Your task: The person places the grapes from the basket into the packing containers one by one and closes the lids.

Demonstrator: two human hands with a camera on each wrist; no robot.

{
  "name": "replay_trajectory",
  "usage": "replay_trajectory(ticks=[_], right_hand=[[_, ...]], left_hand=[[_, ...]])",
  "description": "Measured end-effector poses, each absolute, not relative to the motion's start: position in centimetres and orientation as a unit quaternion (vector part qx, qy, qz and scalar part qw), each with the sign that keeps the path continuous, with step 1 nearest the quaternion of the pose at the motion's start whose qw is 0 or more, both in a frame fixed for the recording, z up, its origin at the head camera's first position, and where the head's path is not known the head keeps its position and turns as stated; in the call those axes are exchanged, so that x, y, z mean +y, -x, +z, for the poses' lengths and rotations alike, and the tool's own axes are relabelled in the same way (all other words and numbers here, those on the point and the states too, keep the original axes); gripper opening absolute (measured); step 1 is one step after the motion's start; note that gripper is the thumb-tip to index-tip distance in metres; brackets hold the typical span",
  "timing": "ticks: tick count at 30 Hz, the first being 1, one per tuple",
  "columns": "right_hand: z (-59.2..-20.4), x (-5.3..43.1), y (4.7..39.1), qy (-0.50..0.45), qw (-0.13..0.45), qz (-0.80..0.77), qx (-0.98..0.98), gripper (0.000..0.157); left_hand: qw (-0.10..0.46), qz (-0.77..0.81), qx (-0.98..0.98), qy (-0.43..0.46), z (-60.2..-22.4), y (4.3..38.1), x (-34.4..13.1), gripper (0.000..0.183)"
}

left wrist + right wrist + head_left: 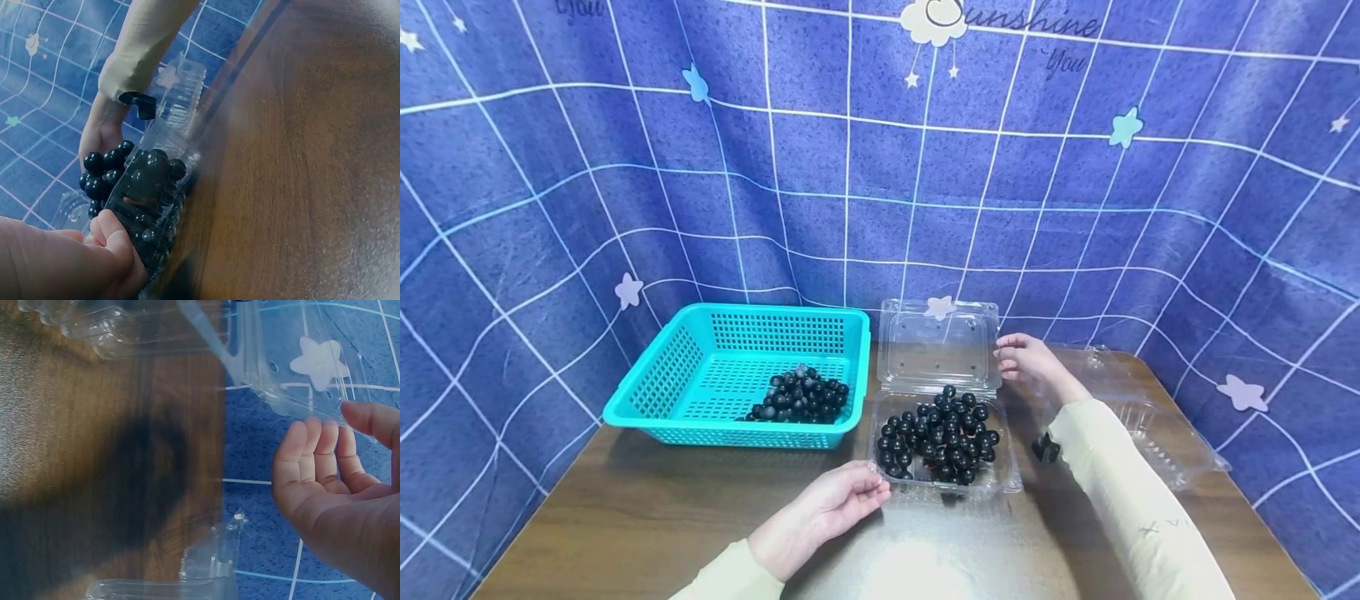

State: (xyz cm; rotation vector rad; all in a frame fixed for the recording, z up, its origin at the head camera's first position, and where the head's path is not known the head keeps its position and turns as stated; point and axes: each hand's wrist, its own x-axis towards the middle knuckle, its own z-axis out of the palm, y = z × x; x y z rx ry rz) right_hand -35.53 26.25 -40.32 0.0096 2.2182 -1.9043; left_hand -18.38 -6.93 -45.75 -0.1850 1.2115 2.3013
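An open clear plastic clamshell box (1009, 475) stands mid-table, its base filled with black grapes (951, 437). Its lid (936, 343) is raised at the back, leaning near the curtain. My left hand (820, 510) holds the base by its front left corner, fingertips against the plastic in the left wrist view. At the lid's right edge is my right hand (1032, 363); the right wrist view shows its thumb (369, 419) and fingertips pinching that edge. Some grapes (100, 178) stand above the base's rim in the left wrist view.
A turquoise basket (730, 432) on the left holds more dark grapes (808, 396). Another open clear clamshell box (1183, 454) lies on the right, partly behind the right sleeve (1120, 492). A blue checked curtain (880, 150) hangs behind the wooden table (625, 517).
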Motion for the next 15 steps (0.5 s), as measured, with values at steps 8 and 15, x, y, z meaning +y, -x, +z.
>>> replay_trajectory(ticks=[8,15], right_hand=[[-39.1,26.2,35.6,0.007,0.094,-0.646,0.757,0.021],[-38.1,26.3,35.6,0.033,0.065,-0.626,0.776,0.025]], left_hand=[[0.266,0.847,0.455,0.066,-45.6,18.4,-6.9,0.046],[0.264,0.847,0.457,0.064,-45.7,18.5,-6.9,0.038]])
